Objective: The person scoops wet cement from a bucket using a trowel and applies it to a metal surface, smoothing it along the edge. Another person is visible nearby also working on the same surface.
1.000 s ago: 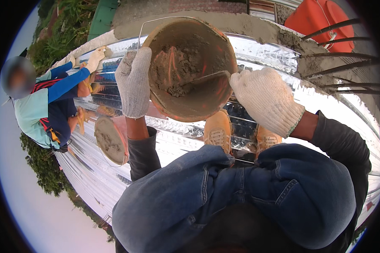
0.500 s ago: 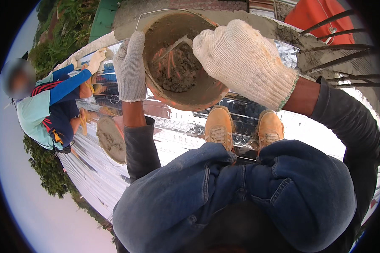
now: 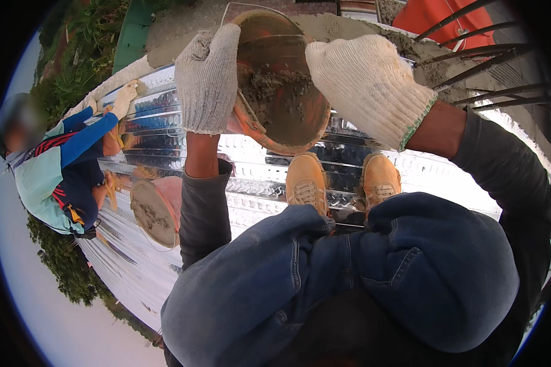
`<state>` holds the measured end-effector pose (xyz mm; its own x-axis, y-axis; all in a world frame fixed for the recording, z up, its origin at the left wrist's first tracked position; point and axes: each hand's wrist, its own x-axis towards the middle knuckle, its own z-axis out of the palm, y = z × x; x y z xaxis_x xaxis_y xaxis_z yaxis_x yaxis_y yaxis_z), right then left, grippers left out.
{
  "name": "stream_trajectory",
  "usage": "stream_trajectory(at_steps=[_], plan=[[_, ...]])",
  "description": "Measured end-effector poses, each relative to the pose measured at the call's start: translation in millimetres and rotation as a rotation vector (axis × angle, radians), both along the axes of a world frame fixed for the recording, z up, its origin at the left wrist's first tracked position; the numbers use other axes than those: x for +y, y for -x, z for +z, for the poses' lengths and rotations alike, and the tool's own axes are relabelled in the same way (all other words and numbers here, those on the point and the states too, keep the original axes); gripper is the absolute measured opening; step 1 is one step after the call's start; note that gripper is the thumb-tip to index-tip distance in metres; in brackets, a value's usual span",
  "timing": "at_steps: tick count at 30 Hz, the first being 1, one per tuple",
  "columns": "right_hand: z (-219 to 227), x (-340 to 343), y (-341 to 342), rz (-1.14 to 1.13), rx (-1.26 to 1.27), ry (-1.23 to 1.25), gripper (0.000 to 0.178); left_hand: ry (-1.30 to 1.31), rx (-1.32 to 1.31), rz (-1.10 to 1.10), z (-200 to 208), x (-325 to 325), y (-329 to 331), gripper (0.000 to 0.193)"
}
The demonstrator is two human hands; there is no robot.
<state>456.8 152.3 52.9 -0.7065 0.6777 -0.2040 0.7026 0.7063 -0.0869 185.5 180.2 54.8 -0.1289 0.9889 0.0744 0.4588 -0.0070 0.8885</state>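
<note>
By the closed grip of the right hand (image 3: 370, 88), what seems a thin flat tool (image 3: 278, 52) is held, its handle hidden by the glove and its edge set crosswise inside a tilted bucket (image 3: 312, 125), whose left rim is grasped by the left hand (image 3: 207, 88). Wet cement (image 3: 269, 88) is contained there between the hands, leftward of the right grip and nearer the body, the mouth's long axis being slanted from upper left to lower right. Farther left, a second bucket (image 3: 171, 199) is stood on shiny metal sheets (image 3: 251, 183).
</note>
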Motion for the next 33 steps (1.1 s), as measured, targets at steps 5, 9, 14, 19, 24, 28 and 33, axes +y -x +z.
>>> stream_trajectory(at_steps=[5,9,14,19,24,28,33], plan=[[-28.3,-0.1,9.5,-0.059,-0.265,0.131,0.031,-0.072,0.139,-0.024,-6.3,6.0,-16.7,0.049],[15.4,-3.8,19.7,0.047,-0.188,0.065,0.036,-0.061,0.13,0.023,7.3,-1.8,5.8,0.049],[-9.7,6.8,-9.8,-0.035,-0.065,0.096,0.032,-0.015,0.088,-0.043,-1.4,3.2,-2.0,0.046],[-30.4,9.8,-27.1,0.264,-0.073,0.396,0.029,-0.061,0.205,-0.022,5.5,-28.7,-29.6,0.041],[-16.7,1.4,-19.6,-0.069,0.211,0.101,0.025,-0.002,0.008,0.047,3.0,-49.0,-1.0,0.03],[-29.9,-7.6,19.2,-0.044,-0.11,0.128,0.018,-0.009,-0.004,0.021,-8.7,-54.0,19.1,0.023],[0.6,-21.1,35.7,0.139,-0.25,0.381,0.036,0.024,-0.099,0.049,-11.8,-48.2,60.4,0.023]])
